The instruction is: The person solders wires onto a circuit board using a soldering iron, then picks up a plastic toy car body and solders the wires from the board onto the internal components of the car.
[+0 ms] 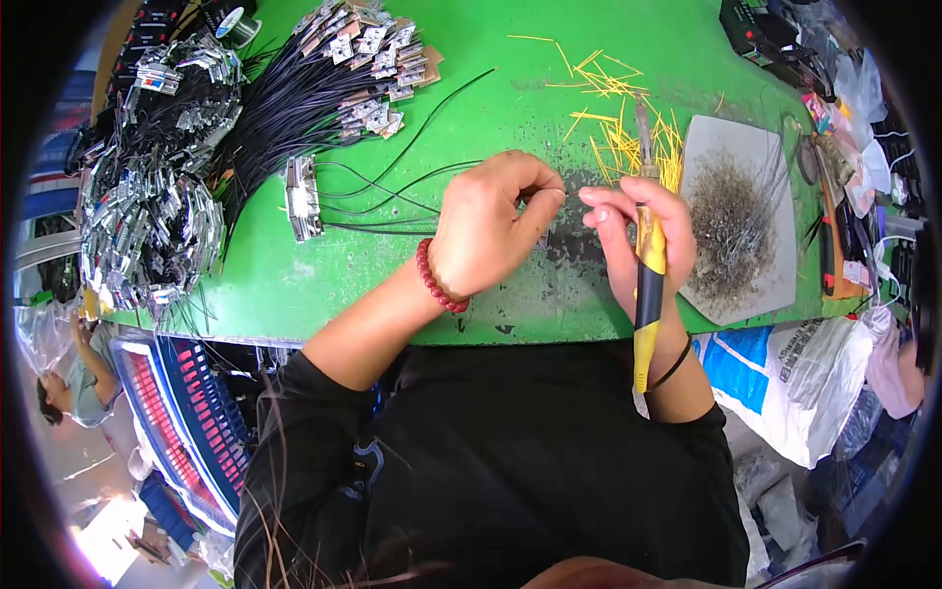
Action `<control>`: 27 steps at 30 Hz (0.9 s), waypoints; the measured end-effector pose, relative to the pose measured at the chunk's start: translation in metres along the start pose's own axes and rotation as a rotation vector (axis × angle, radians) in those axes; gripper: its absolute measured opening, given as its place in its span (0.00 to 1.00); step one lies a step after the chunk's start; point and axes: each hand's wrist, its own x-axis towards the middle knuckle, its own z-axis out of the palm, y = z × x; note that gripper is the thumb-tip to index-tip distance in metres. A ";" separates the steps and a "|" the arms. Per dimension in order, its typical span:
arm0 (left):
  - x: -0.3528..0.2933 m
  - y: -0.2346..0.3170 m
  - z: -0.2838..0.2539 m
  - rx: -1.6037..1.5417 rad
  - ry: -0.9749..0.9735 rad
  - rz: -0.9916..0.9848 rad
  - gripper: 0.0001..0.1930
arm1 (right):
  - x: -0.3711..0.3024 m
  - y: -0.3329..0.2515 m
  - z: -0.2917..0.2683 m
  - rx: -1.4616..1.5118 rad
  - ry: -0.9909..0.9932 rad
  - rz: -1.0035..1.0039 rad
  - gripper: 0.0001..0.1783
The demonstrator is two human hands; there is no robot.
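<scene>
My right hand (653, 231) grips a soldering iron (649, 294) with a yellow and black handle, its metal shaft pointing to the far side. The right index finger and thumb reach toward my left hand (496, 221). The left thumb and index finger are pinched together; what lies between their tips is too small to make out. Thin black wires (378, 228) run to the left hand and pass behind it. At their left end, a silvery metal connector block (302, 199) lies on the green table (412, 304).
Thin yellow pieces (623, 137) lie scattered beyond the iron. A grey board (721, 147) with dark crumbs sits at the right. Bundled black cables (285, 118) and a heap of metal connectors (162, 216) cover the left, near a solder spool (236, 27). Another person (83, 378) is at the far left.
</scene>
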 end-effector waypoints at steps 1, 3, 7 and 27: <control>-0.001 0.000 0.000 0.001 -0.002 -0.002 0.03 | -0.001 -0.001 0.001 -0.019 0.002 -0.005 0.17; -0.002 -0.001 -0.001 0.008 -0.011 0.023 0.03 | -0.004 0.002 -0.002 -0.071 0.016 -0.012 0.18; -0.004 -0.003 -0.001 -0.008 -0.022 0.004 0.03 | -0.003 0.001 -0.002 -0.079 -0.004 -0.007 0.19; -0.021 -0.004 -0.002 -0.069 -0.029 -0.062 0.03 | -0.016 -0.002 0.006 -0.009 -0.057 0.269 0.19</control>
